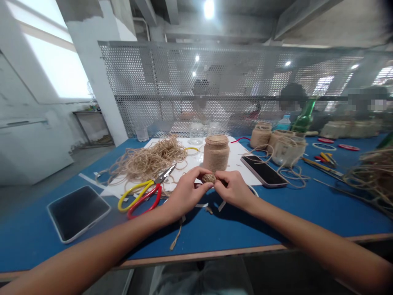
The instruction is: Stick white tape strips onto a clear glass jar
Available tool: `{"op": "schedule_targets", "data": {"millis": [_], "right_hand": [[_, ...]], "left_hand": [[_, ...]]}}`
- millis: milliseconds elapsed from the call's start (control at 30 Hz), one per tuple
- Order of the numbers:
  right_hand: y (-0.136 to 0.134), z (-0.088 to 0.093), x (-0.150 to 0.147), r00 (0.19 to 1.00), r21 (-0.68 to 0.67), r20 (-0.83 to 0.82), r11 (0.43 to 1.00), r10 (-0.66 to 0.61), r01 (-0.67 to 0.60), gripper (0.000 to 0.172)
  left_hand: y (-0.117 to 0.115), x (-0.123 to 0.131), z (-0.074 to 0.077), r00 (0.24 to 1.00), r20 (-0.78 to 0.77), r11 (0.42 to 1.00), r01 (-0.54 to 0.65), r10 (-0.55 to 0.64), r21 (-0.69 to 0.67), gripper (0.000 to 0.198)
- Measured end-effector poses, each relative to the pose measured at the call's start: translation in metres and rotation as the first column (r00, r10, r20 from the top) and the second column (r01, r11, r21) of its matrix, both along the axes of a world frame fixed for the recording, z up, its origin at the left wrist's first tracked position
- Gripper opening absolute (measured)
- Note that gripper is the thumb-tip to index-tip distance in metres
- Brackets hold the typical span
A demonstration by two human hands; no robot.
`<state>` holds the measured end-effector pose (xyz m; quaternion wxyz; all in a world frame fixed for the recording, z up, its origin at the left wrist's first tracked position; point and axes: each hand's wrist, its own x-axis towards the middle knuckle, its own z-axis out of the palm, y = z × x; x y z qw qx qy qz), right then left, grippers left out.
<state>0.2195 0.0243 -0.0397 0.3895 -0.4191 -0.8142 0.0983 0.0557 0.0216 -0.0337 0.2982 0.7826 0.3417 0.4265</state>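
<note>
Between my two hands is a small round coil of brown twine (209, 178), held just above the blue table. My left hand (192, 187) pinches its left side between thumb and fingers. The fingertips of my right hand (233, 187) close on its right edge. Right behind them stands a jar wrapped in jute twine (216, 153), its lid covered too. Scissors (147, 190) with one yellow and one red handle lie partly spread to the left of my left hand. A loose heap of jute twine (150, 157) sits beyond the scissors.
A tablet-like dark device (79, 213) lies at left, a phone (264, 170) at right. Twine-wrapped jars (260, 135), a glass jar (288, 151) and a green bottle (304, 116) stand back right. A perforated metal screen (172, 82) closes off the far side; people sit behind it.
</note>
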Motion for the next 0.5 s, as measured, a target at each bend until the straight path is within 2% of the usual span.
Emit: {"op": "schedule_targets", "data": {"millis": [400,500], "right_hand": [[-0.0019,0.0038,0.0016,0.999,0.017,0.002,0.999,0.044,-0.045,0.021],[-0.0019,0.0057,0.0017,0.998,0.021,0.005,0.998,0.061,-0.061,0.02]], "left_hand": [[0.0018,-0.0025,0.0039,1.0,0.019,0.999,-0.005,0.006,-0.042,0.017],[0.0032,-0.0032,0.0043,0.999,0.041,0.995,0.018,-0.014,-0.094,0.018]]}}
